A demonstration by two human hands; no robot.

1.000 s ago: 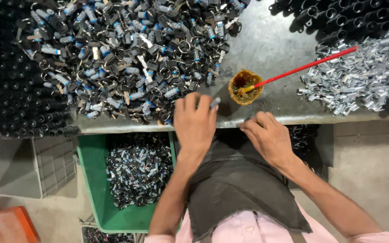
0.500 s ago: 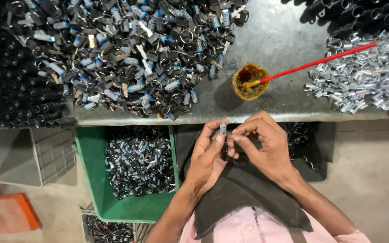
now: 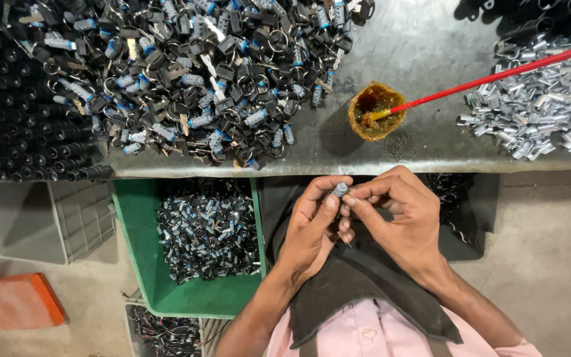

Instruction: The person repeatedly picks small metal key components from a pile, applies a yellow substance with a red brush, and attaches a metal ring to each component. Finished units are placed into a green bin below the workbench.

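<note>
Grey metal workbench (image 3: 424, 46): a heap of black-headed keys on rings (image 3: 186, 73) at left, a small grease-filled cup (image 3: 377, 111) holding a red stick (image 3: 490, 78) near the front edge, a pile of bright metal cylinders (image 3: 540, 109) at right.

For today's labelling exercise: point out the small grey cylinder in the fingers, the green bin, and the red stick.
small grey cylinder (image 3: 340, 190), head view, its top end.
green bin (image 3: 133, 218), head view, its left wall.
red stick (image 3: 490, 78), head view, mid-shaft.
</note>
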